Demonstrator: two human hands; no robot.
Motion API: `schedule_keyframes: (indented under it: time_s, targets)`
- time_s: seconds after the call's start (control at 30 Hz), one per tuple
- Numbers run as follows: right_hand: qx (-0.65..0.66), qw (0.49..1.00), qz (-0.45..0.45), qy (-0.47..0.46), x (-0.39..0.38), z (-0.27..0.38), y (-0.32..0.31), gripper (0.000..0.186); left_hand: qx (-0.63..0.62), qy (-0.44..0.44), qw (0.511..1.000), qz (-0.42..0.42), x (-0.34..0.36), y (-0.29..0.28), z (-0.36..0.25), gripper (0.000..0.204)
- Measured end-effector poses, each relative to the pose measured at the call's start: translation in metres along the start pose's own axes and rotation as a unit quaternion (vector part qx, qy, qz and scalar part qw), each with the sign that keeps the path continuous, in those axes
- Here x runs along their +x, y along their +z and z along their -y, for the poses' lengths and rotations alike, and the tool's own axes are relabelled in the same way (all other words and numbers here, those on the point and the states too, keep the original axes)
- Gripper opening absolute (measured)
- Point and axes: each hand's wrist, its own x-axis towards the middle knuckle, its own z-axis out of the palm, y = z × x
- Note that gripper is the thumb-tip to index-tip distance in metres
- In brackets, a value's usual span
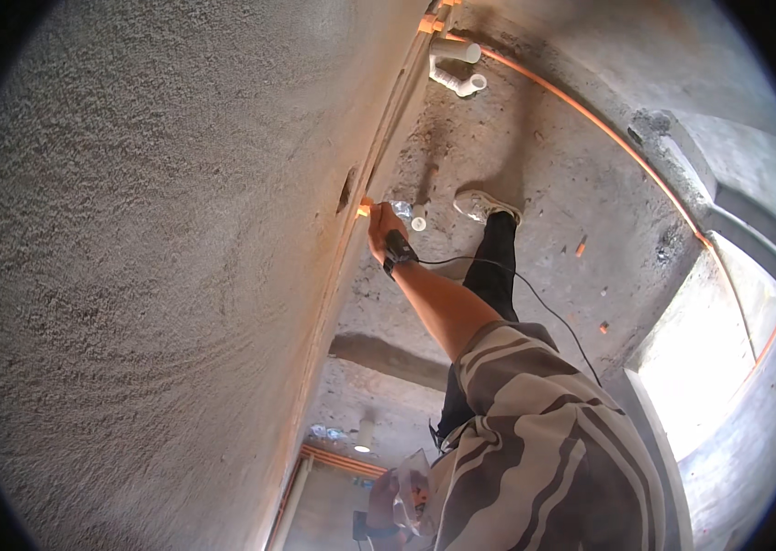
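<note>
Bordering a rough grey cement wall [158,257], a small orange fitting [364,208] sits near twelve o'clock, touched by the person's right hand [385,230]; pinch or press, cannot tell. Six o'clock: left hand [382,501], blurred, at a clear plastic bag [413,493]; grip cannot be told. Step, judged: fingertip work on the fitting. Next move probably calls for steady, well-aligned pressure there.

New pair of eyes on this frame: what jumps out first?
The rough grey wall fills the left side; just above centre, the person's right hand is at an orange fitting along the wall's right edge. A glaring white patch sits at far right, and an orange pipe curves across the upper right.
</note>
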Motion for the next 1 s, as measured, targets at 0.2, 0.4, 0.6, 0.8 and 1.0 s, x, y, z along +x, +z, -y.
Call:
schedule_keyframes:
  time_s: [0.2, 0.4, 0.6, 0.8, 1.0]
  targets:
    - [0.043, 0.999, -0.007, -0.001, 0.004, -0.009, 0.008, 0.048, -0.008, 0.007, 1.0, -0.014, 0.003, -0.002, 0.002, 0.027]
    - [0.113, 0.993, -0.018, 0.001, 0.008, -0.013, 0.013, 0.05, 0.011, 0.002, 1.0, 0.026, 0.001, 0.002, -0.008, 0.028]
    - [0.152, 0.988, 0.022, 0.022, 0.009, -0.025, 0.041, 0.052, -0.001, 0.007, 0.999, 0.036, 0.0, -0.019, 0.007, 0.029]
    - [0.218, 0.974, -0.028, 0.052, 0.063, -0.063, 0.032, 0.059, 0.048, 0.014, 0.994, 0.098, 0.005, 0.008, -0.011, 0.032]
    - [0.253, 0.906, 0.222, 0.257, 0.006, 0.01, -0.033, 0.063, 0.1, 0.05, 0.99, 0.084, -0.006, 0.012, -0.012, 0.043]
